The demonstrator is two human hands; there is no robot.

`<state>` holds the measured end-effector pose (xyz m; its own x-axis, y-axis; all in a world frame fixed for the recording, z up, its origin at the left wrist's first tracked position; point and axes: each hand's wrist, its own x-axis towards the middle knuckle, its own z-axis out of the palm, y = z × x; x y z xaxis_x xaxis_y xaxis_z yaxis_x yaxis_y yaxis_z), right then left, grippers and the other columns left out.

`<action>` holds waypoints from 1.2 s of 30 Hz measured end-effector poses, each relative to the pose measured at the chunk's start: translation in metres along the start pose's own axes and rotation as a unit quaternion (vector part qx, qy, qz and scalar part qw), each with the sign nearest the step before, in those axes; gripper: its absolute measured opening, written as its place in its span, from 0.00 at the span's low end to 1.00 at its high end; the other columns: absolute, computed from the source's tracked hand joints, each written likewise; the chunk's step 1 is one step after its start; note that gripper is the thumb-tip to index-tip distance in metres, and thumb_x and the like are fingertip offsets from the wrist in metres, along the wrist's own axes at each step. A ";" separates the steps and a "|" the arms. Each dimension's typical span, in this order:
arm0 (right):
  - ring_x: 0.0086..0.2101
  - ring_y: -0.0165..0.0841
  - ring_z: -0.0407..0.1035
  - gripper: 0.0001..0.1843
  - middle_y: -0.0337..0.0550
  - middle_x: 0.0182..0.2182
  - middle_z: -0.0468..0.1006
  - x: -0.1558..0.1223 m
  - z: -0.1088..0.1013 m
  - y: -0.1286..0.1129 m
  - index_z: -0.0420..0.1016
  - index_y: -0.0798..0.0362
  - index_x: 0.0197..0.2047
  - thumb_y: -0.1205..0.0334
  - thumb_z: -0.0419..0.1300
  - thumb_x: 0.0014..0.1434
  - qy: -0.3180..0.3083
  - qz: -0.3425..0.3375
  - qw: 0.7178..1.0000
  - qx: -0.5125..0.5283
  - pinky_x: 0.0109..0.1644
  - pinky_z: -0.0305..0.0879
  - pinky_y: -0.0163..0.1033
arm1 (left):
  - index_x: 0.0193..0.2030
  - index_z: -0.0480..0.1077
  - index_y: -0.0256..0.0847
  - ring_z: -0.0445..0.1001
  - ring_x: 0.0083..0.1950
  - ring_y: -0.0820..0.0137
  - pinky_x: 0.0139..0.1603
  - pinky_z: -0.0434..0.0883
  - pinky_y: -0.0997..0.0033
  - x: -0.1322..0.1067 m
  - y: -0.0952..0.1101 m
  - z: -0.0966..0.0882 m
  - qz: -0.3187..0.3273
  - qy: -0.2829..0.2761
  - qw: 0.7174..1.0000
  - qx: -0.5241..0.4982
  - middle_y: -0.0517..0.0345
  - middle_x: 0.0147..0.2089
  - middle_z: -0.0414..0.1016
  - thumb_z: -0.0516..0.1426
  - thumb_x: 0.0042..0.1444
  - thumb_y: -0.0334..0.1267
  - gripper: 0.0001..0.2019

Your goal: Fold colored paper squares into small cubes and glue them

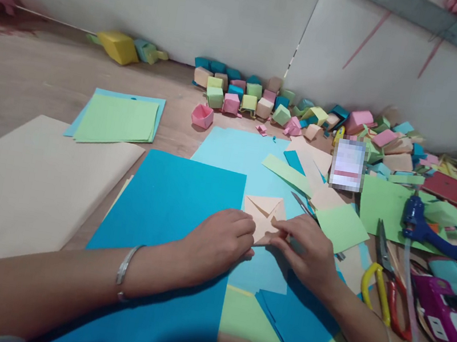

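Observation:
A small peach paper square lies in front of me, its corners folded in toward the middle. My left hand is closed at its left edge, with the fingertips curled under and partly hidden. With thumb and fingers, my right hand pinches a folded flap on the right side. Under the folded square is a light blue sheet, and a large dark blue sheet lies beneath my left wrist. Dark blue paper pieces are stacked below my right hand.
Scissors and a blue glue gun lie at right, near a purple power strip. Folded paper boxes line the wall. A phone stands among paper scraps. Green sheets and a large beige sheet lie left.

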<state>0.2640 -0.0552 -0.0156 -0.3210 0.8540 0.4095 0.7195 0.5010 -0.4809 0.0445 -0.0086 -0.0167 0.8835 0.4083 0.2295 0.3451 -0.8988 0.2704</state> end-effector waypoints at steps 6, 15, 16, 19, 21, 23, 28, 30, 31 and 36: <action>0.34 0.38 0.68 0.08 0.43 0.30 0.76 -0.006 0.009 -0.001 0.71 0.52 0.46 0.61 0.58 0.63 0.029 0.054 0.997 -0.042 0.39 0.63 0.43 | 0.36 0.71 0.34 0.73 0.45 0.63 0.44 0.72 0.64 -0.003 0.000 0.003 -0.019 0.030 0.999 -0.028 0.49 0.36 0.73 0.53 0.65 0.37 0.10; 0.37 0.39 0.69 0.08 0.46 0.34 0.77 -0.002 0.014 -0.002 0.71 0.52 0.46 0.66 0.56 0.63 0.051 0.025 0.997 -0.053 0.42 0.66 0.46 | 0.34 0.70 0.33 0.73 0.40 0.65 0.37 0.72 0.67 -0.003 0.000 0.004 -0.029 0.019 0.999 -0.006 0.48 0.37 0.72 0.52 0.65 0.35 0.11; 0.37 0.39 0.70 0.08 0.46 0.34 0.78 -0.002 0.014 -0.002 0.71 0.52 0.46 0.66 0.57 0.62 0.054 0.018 0.997 -0.048 0.42 0.66 0.46 | 0.33 0.70 0.33 0.72 0.39 0.65 0.37 0.72 0.66 -0.002 0.000 0.004 -0.031 0.011 0.999 0.002 0.49 0.37 0.72 0.52 0.64 0.35 0.10; 0.37 0.38 0.70 0.08 0.46 0.35 0.78 -0.003 0.015 -0.004 0.71 0.51 0.45 0.68 0.58 0.62 0.053 0.017 0.998 -0.038 0.42 0.67 0.45 | 0.32 0.70 0.33 0.72 0.39 0.63 0.38 0.74 0.64 -0.002 0.000 0.004 -0.012 -0.003 0.999 0.033 0.49 0.36 0.72 0.53 0.63 0.33 0.09; 0.37 0.37 0.71 0.08 0.47 0.36 0.78 -0.004 0.017 -0.005 0.71 0.50 0.45 0.68 0.57 0.62 0.043 0.031 0.998 -0.035 0.41 0.67 0.43 | 0.32 0.70 0.33 0.72 0.42 0.61 0.44 0.75 0.58 -0.002 0.002 0.003 0.030 -0.001 0.998 0.054 0.48 0.35 0.72 0.52 0.63 0.30 0.10; 0.36 0.36 0.70 0.07 0.47 0.35 0.77 -0.003 0.019 -0.005 0.72 0.51 0.43 0.68 0.55 0.64 0.026 0.040 0.998 -0.030 0.40 0.67 0.41 | 0.33 0.71 0.32 0.72 0.47 0.60 0.53 0.72 0.53 -0.004 0.005 0.002 0.070 0.007 0.995 0.077 0.45 0.36 0.74 0.51 0.63 0.27 0.10; 0.34 0.35 0.69 0.08 0.46 0.32 0.75 0.000 0.020 -0.004 0.70 0.51 0.40 0.68 0.51 0.66 0.004 0.036 0.999 -0.030 0.38 0.67 0.40 | 0.41 0.73 0.26 0.73 0.53 0.54 0.56 0.70 0.47 -0.009 0.013 0.002 0.097 0.035 0.985 0.138 0.32 0.47 0.76 0.50 0.62 0.25 0.11; 0.35 0.35 0.70 0.07 0.46 0.33 0.76 -0.002 0.021 -0.004 0.70 0.50 0.40 0.69 0.51 0.66 0.011 0.034 0.999 -0.033 0.39 0.67 0.40 | 0.41 0.74 0.26 0.74 0.52 0.52 0.54 0.72 0.48 -0.010 0.015 0.004 0.094 0.039 0.983 0.155 0.32 0.48 0.76 0.49 0.62 0.26 0.11; 0.35 0.36 0.70 0.07 0.46 0.33 0.76 -0.003 0.022 -0.003 0.70 0.50 0.40 0.69 0.51 0.65 0.016 0.030 0.999 -0.038 0.39 0.68 0.41 | 0.40 0.74 0.26 0.74 0.52 0.52 0.53 0.72 0.48 -0.010 0.014 0.005 0.093 0.039 0.982 0.160 0.32 0.47 0.76 0.50 0.61 0.26 0.11; 0.37 0.38 0.69 0.07 0.48 0.34 0.75 -0.009 0.028 0.003 0.70 0.51 0.43 0.69 0.53 0.64 0.041 0.001 0.996 -0.079 0.41 0.68 0.43 | 0.36 0.73 0.30 0.73 0.49 0.56 0.51 0.74 0.54 -0.007 0.010 0.002 0.081 0.010 0.988 0.131 0.40 0.41 0.77 0.49 0.63 0.28 0.12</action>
<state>0.2519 -0.0573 -0.0420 -0.2739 0.8372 0.4733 0.8100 0.4661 -0.3558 0.0422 -0.0205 -0.0181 0.9281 0.2571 0.2692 0.2731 -0.9617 -0.0228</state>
